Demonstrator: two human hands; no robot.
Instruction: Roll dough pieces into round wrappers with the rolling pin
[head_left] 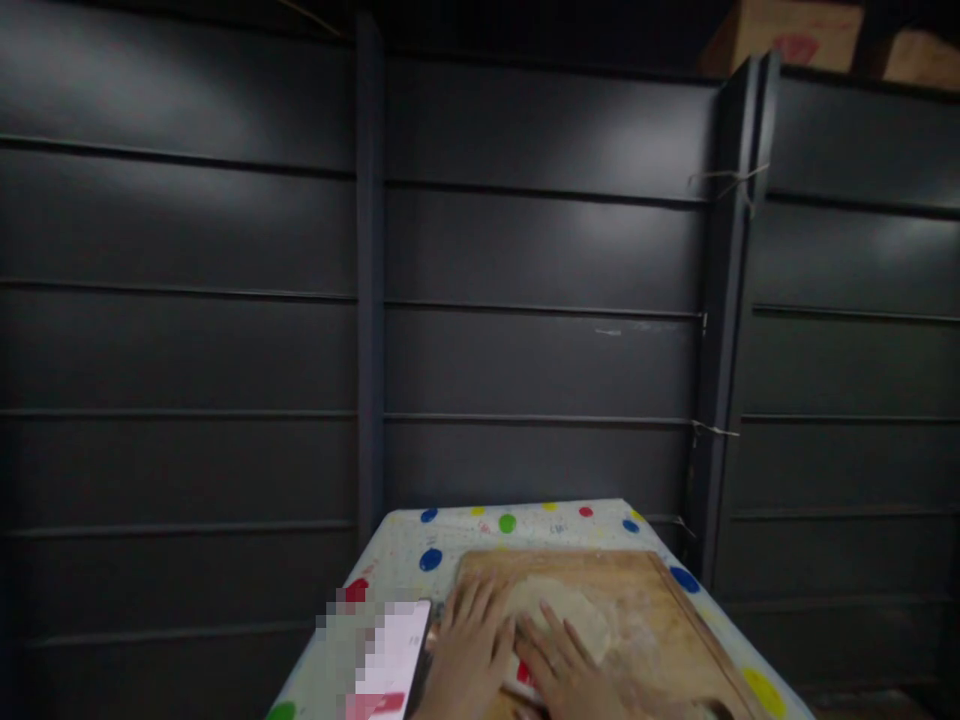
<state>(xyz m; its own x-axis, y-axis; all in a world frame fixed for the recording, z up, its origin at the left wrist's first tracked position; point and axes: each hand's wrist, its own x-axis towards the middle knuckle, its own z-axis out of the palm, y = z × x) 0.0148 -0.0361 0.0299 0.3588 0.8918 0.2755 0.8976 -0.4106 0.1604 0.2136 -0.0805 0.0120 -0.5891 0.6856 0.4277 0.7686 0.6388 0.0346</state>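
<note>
A flattened, pale round of dough (pixel 594 618) lies on a wooden board (pixel 637 580) low in the view. My right hand (pixel 561 660) is at the dough's near edge, its fingers stretched out and apart, the fingertips over the dough. Just left of the dough, my left hand (pixel 471 640) lies palm down with its fingers extended over the board. Between the two hands shows a small red and white patch (pixel 523 674); what it belongs to is hidden. Neither hand visibly grips anything, though whatever lies under the palms is out of sight.
The board stands on a table with a white, colour-dotted cloth (pixel 507 523). A phone with a lit screen (pixel 397 650) is left of my left hand, partly blurred out. Flour dusts the board's right side. Behind rises a dark panelled wall (pixel 540 250), with cardboard boxes (pixel 795 35) above.
</note>
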